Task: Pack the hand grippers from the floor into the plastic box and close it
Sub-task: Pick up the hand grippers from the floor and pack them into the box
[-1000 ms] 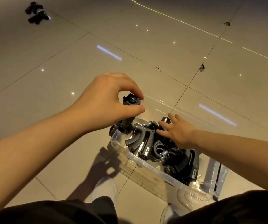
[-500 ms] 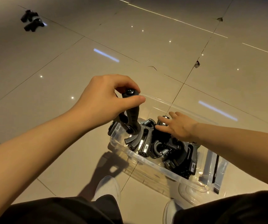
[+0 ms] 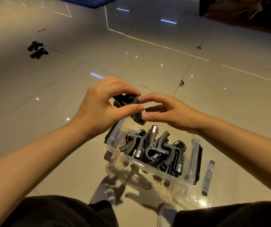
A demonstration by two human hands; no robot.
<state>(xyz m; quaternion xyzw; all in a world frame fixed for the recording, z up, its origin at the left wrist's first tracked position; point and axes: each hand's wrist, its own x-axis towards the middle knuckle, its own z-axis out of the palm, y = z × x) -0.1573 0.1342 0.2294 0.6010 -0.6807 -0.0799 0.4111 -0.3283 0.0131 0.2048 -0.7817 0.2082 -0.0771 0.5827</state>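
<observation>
Hand gripper (image 3: 128, 104) pinched in left hand (image 3: 102, 108) over plastic box (image 3: 147, 166), right hand (image 3: 167, 112) spread

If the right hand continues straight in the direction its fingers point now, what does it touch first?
Most likely the hand gripper that the left hand pinches above the plastic box. The right hand has its fingertips almost on it already, though depth is hard to judge.

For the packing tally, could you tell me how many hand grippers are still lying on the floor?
2: both lie together on the floor at far left, one just behind the other. Others may be out of view.
</observation>
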